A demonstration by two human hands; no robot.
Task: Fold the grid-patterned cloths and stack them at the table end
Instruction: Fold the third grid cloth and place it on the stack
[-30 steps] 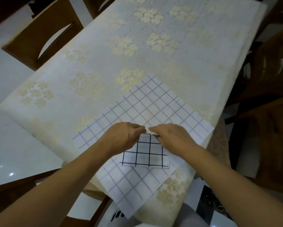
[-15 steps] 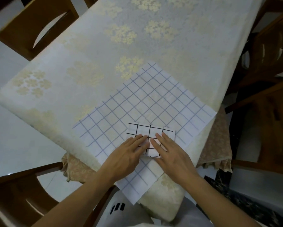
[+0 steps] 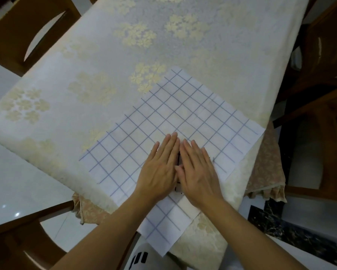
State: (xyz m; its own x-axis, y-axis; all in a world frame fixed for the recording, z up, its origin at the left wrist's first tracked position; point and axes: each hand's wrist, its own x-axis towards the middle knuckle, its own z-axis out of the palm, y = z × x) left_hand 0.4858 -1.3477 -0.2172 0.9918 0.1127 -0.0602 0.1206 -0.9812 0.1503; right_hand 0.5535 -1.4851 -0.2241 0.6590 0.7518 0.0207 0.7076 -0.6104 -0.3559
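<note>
A large white cloth with a blue grid (image 3: pixel 175 114) lies spread flat and turned diagonally on the near end of the table, one corner hanging over the front edge. On top of it sits a small folded cloth with a black grid (image 3: pixel 179 162), almost wholly hidden under my hands; only a dark strip shows between them. My left hand (image 3: pixel 159 168) and my right hand (image 3: pixel 197 172) lie side by side, palms down, fingers straight, pressing that folded cloth flat.
The table wears a cream tablecloth with pale flower clusters (image 3: pixel 183 45). Wooden chairs stand at the far left (image 3: pixel 17 32), near left (image 3: pixel 17 246) and along the right side (image 3: pixel 323 78). The floor is pale tile on the left and dark marble at the lower right.
A second ago both hands pinched the small cloth's top edge. They folded it over, then slid forward over it; now both palms cover and press it flat.
</note>
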